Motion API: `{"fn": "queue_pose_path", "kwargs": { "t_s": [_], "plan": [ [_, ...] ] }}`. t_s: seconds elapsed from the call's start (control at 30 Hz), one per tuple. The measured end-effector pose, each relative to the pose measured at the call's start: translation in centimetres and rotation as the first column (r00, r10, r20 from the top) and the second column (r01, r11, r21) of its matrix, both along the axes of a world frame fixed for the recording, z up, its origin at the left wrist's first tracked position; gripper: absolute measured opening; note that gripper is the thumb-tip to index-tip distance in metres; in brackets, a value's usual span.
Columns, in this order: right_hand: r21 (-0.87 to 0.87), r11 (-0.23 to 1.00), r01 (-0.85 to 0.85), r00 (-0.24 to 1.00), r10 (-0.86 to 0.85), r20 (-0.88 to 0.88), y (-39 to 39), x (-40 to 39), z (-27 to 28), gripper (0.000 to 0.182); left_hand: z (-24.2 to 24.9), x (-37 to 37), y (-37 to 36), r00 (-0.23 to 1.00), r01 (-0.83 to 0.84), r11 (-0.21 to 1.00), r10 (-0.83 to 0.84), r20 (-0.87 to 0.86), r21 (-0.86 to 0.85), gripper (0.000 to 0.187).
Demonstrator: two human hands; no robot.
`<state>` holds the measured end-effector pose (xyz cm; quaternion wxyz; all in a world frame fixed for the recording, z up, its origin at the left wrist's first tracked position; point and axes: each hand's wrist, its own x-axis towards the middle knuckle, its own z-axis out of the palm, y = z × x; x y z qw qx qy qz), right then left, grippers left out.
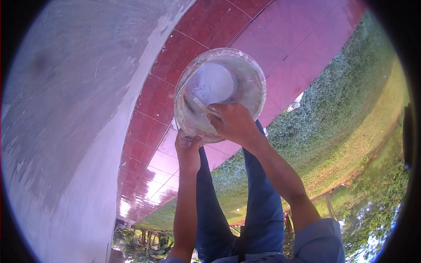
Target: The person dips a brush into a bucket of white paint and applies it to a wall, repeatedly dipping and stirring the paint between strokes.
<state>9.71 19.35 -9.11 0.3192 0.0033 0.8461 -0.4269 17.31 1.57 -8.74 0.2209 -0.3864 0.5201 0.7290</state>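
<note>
Your right hand [233,123] is reaching over the near side into the bucket in the head view, its fingers closing around a pale stick [202,107]. The stick is slanting up and left inside the bucket; what kind of tool it is, you cannot tell from here. Your left hand [189,148] is gripping the bucket [256,94] by its near left edge, fingers curling at the rim. The bucket is sitting out in front of your legs, its mouth facing you, its inside showing pale smears. White stuff [215,82] is covering part of the bottom. Beyond it, a red tiled floor [151,98] is running between a patchy grey wall [66,96] on the left and grass [315,109] on the right. Blue trousers [262,197] are showing below your hands.
</note>
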Motion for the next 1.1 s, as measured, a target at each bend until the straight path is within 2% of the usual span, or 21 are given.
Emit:
{"fn": "queue_pose_path", "kwargs": {
  "t_s": [0.03,0.1,0.13,0.2,0.23,0.33,0.4,0.43,0.53,0.6,0.63,0.7,0.73,0.8,0.83,0.87,0.93,0.97,1.03,1.1],
  "plan": [
    [-0.002,1.000,0.001,1.000,-0.001,-0.001,0.2,-0.1,-0.1,0.026,0.2,0.0,0.0,0.999,-0.043,0.999,0.043,-0.008,0.031,0.048],
    [-0.122,0.992,0.011,0.997,-0.020,-0.072,0.9,-0.4,-0.5,0.026,0.5,0.3,-0.6,1.000,-0.027,0.999,0.027,0.006,0.041,0.049],
    [-0.124,0.992,0.013,0.997,-0.021,-0.068,1.1,-0.7,-0.5,0.026,0.6,0.6,-0.9,1.000,-0.013,0.998,0.012,0.022,0.055,0.050],
    [-0.150,0.984,-0.093,0.995,0.088,-0.041,1.6,-1.6,-0.4,0.027,0.7,1.0,-1.3,1.000,0.016,0.999,-0.017,0.013,0.041,0.050],
    [-0.147,0.985,-0.093,0.995,0.087,-0.043,1.7,-1.7,-0.5,0.027,0.7,1.0,-1.4,0.999,0.044,0.999,-0.044,0.000,0.029,0.050],
    [-0.172,0.969,-0.179,0.980,0.159,-0.123,2.0,-1.8,-0.3,0.027,1.1,1.2,-1.3,0.998,0.061,0.998,-0.061,-0.007,-0.014,0.052],
    [-0.183,0.961,-0.210,0.978,0.202,-0.060,2.5,-1.8,1.1,0.027,1.1,1.5,-1.6,1.000,0.001,1.000,-0.001,-0.012,-0.003,0.052],
    [-0.182,0.961,-0.209,0.978,0.201,-0.060,2.7,-1.9,2.0,0.027,1.0,1.6,-1.8,0.998,-0.058,0.998,0.058,-0.017,0.009,0.053],
    [-0.147,0.980,-0.131,0.991,0.129,-0.022,3.2,-1.5,4.3,0.027,0.8,1.8,-2.5,0.995,-0.104,0.994,0.104,-0.005,0.028,0.053],
    [0.015,1.000,0.004,0.999,-0.004,0.032,3.5,-1.6,4.7,0.028,0.6,1.5,-2.4,0.992,-0.118,0.993,0.118,-0.034,0.025,0.053],
    [0.016,1.000,0.003,0.999,-0.004,0.032,3.0,-1.2,4.5,0.028,0.5,1.4,-2.4,0.990,-0.129,0.991,0.130,-0.061,0.027,0.052],
    [0.143,0.989,0.029,0.999,-0.032,0.023,1.3,0.1,2.6,0.028,-0.7,1.6,-2.9,0.989,-0.134,0.991,0.135,-0.052,0.024,0.052],
    [0.148,0.988,0.031,0.999,-0.034,0.024,1.0,1.0,1.2,0.028,-1.2,1.6,-3.1,0.989,-0.139,0.990,0.139,-0.041,0.015,0.051],
    [-0.159,0.982,-0.103,0.994,0.107,0.015,0.5,2.3,-1.3,0.027,-2.2,1.6,-3.2,0.988,-0.147,0.989,0.148,-0.036,0.009,0.051],
    [-0.058,0.991,-0.121,0.990,0.125,0.071,0.4,1.3,-1.2,0.027,-2.7,1.6,-3.4,0.987,-0.156,0.988,0.156,-0.033,-0.002,0.050],
    [-0.060,0.991,-0.119,0.990,0.123,0.069,0.1,1.1,-2.0,0.027,-3.5,1.7,-3.8,0.987,-0.154,0.988,0.154,-0.035,-0.004,0.050],
    [0.072,0.990,-0.121,0.975,0.105,0.197,-0.6,1.2,-4.1,0.029,-4.9,1.9,-4.6,0.984,-0.176,0.984,0.176,0.013,0.024,0.062],
    [0.072,0.990,-0.121,0.975,0.105,0.195,-0.9,1.7,-5.0,0.029,-5.5,1.9,-4.8,0.984,-0.177,0.984,0.176,0.012,0.025,0.062],
    [-0.017,0.990,-0.141,0.964,0.141,0.225,-1.2,2.6,-6.8,0.030,-6.9,1.6,-4.8,0.963,-0.265,0.964,0.266,-0.035,0.020,0.048],
    [-0.034,0.994,-0.105,0.968,0.110,0.226,-0.7,2.1,-9.1,0.031,-8.5,2.1,-5.4,0.965,-0.260,0.966,0.259,-0.027,0.001,0.048]
  ]
}}
